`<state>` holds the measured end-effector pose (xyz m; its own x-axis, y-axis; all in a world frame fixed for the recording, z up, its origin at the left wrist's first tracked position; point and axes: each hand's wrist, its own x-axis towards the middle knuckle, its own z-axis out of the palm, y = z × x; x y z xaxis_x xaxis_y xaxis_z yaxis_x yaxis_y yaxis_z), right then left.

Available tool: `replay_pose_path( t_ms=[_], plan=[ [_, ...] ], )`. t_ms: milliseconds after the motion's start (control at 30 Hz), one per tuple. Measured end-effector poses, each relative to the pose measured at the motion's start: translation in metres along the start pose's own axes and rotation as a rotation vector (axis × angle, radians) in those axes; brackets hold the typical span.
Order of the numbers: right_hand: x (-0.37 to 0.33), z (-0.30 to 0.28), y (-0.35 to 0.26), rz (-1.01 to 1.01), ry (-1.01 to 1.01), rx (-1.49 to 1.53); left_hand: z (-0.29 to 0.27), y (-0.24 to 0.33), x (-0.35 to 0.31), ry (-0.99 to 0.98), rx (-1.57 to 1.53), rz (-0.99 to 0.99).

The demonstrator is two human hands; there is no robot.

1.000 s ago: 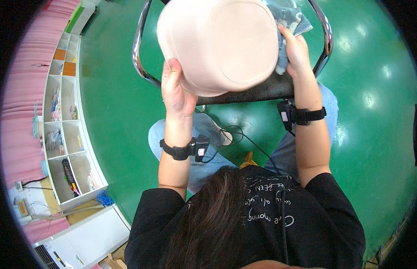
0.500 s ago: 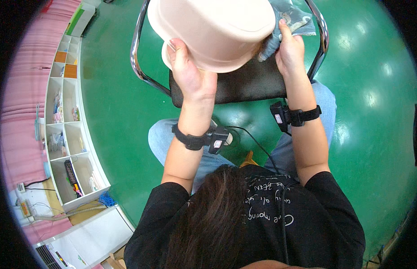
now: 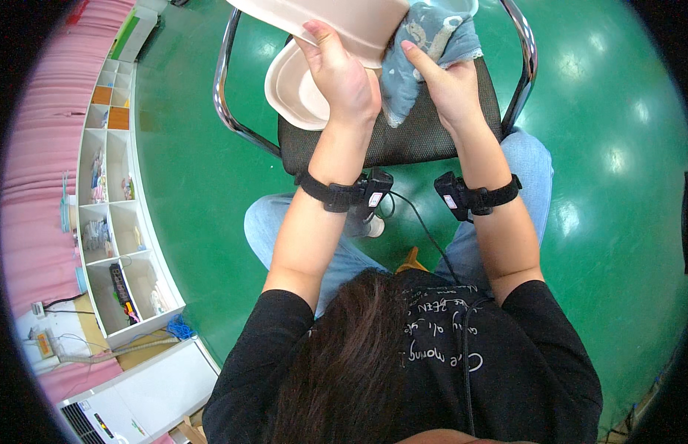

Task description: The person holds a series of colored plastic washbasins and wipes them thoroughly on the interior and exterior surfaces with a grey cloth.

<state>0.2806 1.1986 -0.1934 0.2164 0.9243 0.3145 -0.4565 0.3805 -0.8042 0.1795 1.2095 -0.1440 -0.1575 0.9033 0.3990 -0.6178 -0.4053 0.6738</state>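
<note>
head view: left hand (image 3: 344, 83) grips basin (image 3: 362, 24) beyond it, right hand (image 3: 455, 90) clutches blue cloth (image 3: 431, 43).

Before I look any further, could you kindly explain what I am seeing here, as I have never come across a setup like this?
Of course. There is no robot: these are a person's two bare hands, with black wrist straps carrying small boxes. The view comes from the left of two wide fisheye cameras on the person's head, looking down, so straight edges bend near the rim.

The left hand holds a tilted beige basin, cut off at the top. The right hand grips a blue patterned cloth close beside it.

Behind the left hand, a second beige basin, partly hidden, sits on the black mesh chair seat. A light blue object behind the cloth is too cropped to name.
</note>
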Motion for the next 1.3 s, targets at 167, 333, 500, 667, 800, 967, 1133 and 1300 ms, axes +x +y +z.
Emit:
replay_pose_path(
  t_ms=[167, 333, 500, 667, 800, 967, 1133, 1300],
  plan=[
    [-0.007, 0.003, -0.001, -0.046, -0.085, -0.037, -0.022, -0.017, 0.0, 0.025, 0.225, -0.011],
    [-0.01, 0.002, -0.017, 0.003, -0.105, -0.043, -0.024, -0.018, -0.008, -0.087, 0.565, 0.177],
    [-0.006, -0.003, -0.029, 0.075, -0.035, 0.089, -0.034, -0.008, -0.013, -0.294, 0.877, 0.327],
    [0.011, -0.035, -0.029, -0.013, 0.161, -0.014, -0.053, 0.015, -0.021, -0.452, 1.17, 0.17],
    [0.013, -0.034, -0.048, -0.076, 0.311, 0.063, -0.064, 0.041, -0.028, -0.657, 1.44, 0.239],
    [0.023, -0.049, -0.043, -0.091, 0.276, 0.162, -0.086, 0.065, -0.033, -0.972, 1.674, 0.36],
    [0.02, -0.037, -0.032, -0.072, 0.199, 0.096, -0.101, 0.073, -0.041, -1.073, 1.713, 0.301],
    [0.014, -0.036, -0.019, -0.083, 0.137, -0.113, -0.085, 0.084, -0.041, -1.078, 1.671, 0.261]
  ],
)
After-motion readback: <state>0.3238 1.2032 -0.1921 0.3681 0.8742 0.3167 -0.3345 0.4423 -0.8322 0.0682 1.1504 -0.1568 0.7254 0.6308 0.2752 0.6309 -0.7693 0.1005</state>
